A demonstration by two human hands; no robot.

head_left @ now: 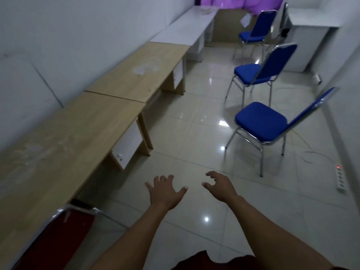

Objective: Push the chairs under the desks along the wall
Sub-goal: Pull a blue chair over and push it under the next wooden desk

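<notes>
Three blue padded chairs with chrome legs stand out on the tiled floor at the right, away from the desks: the nearest blue chair (262, 123), the middle blue chair (253, 73) and the far blue chair (253, 35). Along the left wall runs a row of desks: a near wooden desk (64, 137), a second wooden desk (142, 73) and a white desk (185, 28). A red chair (58, 234) sits tucked against the near desk at bottom left. My left hand (165, 191) and my right hand (220, 187) are stretched forward over the floor, fingers spread, holding nothing.
A white power strip (340, 179) with a red light and a thin cable (311, 156) lie on the floor by the right wall. A white cabinet (307, 36) stands at the back right. Purple curtains (229, 1) hang at the far end.
</notes>
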